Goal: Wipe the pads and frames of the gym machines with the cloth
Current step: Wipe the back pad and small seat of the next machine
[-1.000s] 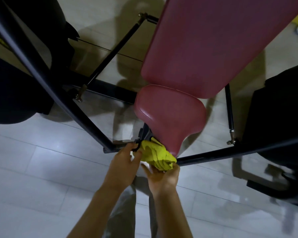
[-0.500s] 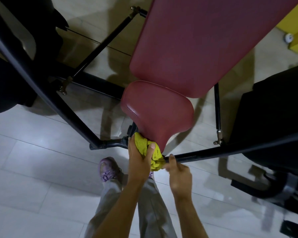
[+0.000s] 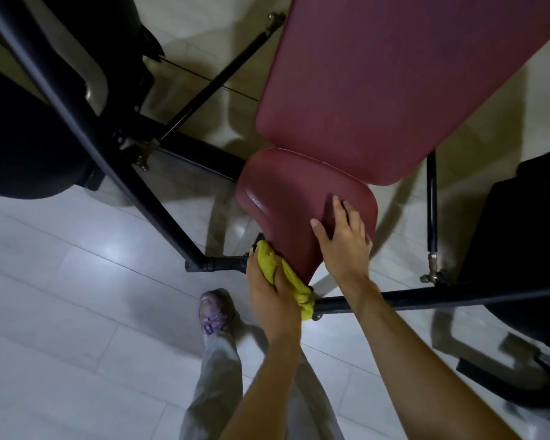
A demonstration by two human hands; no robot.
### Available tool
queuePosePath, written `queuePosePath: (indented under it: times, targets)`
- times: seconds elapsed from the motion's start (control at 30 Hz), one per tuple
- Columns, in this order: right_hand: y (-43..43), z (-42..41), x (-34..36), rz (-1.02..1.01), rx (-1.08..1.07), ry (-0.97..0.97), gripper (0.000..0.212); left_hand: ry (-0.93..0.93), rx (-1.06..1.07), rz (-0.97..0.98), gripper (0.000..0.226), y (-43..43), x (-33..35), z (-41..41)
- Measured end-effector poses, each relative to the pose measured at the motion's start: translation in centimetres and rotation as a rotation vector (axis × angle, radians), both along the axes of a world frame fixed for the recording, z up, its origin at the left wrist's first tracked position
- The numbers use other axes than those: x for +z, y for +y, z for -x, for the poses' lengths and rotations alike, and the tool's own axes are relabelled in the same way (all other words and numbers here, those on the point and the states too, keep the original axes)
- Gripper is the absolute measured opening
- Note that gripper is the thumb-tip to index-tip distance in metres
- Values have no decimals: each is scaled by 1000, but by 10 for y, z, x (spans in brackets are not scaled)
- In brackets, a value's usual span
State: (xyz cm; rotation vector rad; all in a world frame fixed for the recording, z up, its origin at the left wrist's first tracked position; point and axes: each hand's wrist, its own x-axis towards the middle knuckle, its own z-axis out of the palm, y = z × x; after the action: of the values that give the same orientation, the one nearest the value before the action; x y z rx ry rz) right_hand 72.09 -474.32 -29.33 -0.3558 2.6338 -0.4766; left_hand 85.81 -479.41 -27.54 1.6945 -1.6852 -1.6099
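Left hand (image 3: 270, 296) gripped yellow cloth (image 3: 267, 260), pressed against seat pad (image 3: 286, 192) front tip, just above frame bar (image 3: 442, 295). Right hand (image 3: 343, 239) lay flat on seat pad top, fingers spread, holding nothing. Judgement: seat-edge wipe underway; back pad (image 3: 394, 84) and most of frame probably left.

The left hand (image 3: 272, 296) grips a bunched yellow cloth (image 3: 267, 260) and presses it to the narrow lower edge of the maroon seat pad (image 3: 283, 192). The right hand (image 3: 345, 246) lies flat on that pad, fingers (image 3: 338, 217) spread. Beyond those fingers is the large back pad (image 3: 394, 84). A black frame bar (image 3: 442, 295) runs rightward from just below the cloth, under the right forearm. A purple shoe (image 3: 213, 312) stands on the tiled floor (image 3: 61, 296), left of the gripping fingers.
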Motion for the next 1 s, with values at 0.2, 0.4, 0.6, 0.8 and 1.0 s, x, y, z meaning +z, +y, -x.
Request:
queuePosePath:
  times: [0.2,0.4,0.6,0.8,1.0]
  targets:
    - [2,8,-1,-52,24,-18,76,-60,-156,-48,31,-59,-24,22]
    - [4,9,0,-26,46,-55,76,-39,-57,29,41,-6,-9,1]
    - [2,9,1,-13,68,-44,64,-217,59,-37,20,-20,3,30]
    - [0,6,-5,28,69,-12,60,-354,148,-222,30,-98,-32,76]
    - [6,7,-10,39,78,-40,58,-217,67,-254,45,-74,-15,67]
